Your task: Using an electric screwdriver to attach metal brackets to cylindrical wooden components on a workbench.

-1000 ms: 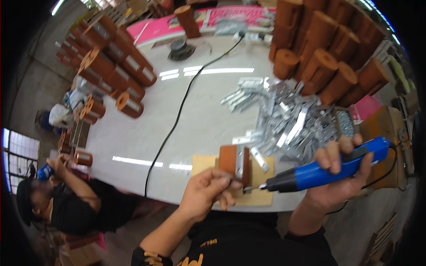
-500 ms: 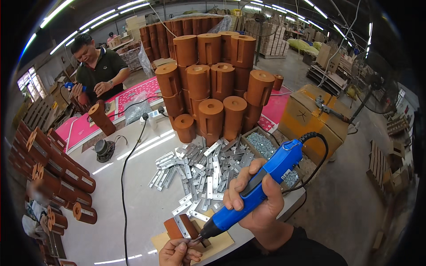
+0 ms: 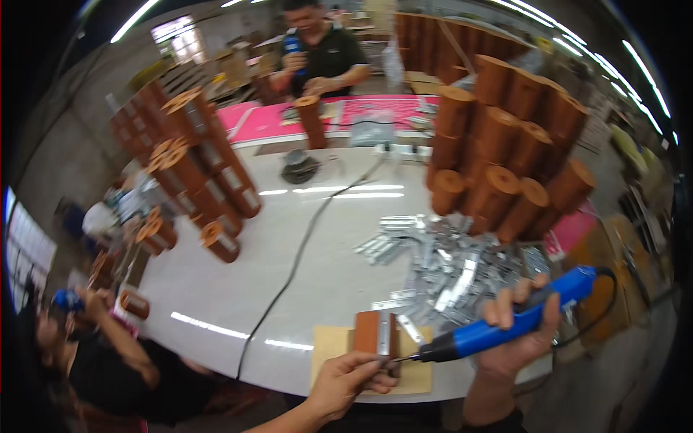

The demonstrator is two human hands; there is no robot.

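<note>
My right hand is wrapped round a blue electric screwdriver, its black nose pointing left. The bit reaches the fingertips of my left hand, which are pinched together at the near end of a reddish-brown block. What they hold, if anything, is too small to make out. A metal strip lies along the block's top. Beneath the block is a tan board on the pale table. Right behind it spreads a heap of loose metal strips.
Tall stacks of brown cylinders stand behind the heap; more cylinders are at left. A black cable crosses the table. One co-worker with a blue tool is across; another person is at lower left. A cardboard box is right.
The view has swung left, bringing the lower-left person into sight. The screwdriver now lies closer to level, its bit still at my left fingertips beside the block.
</note>
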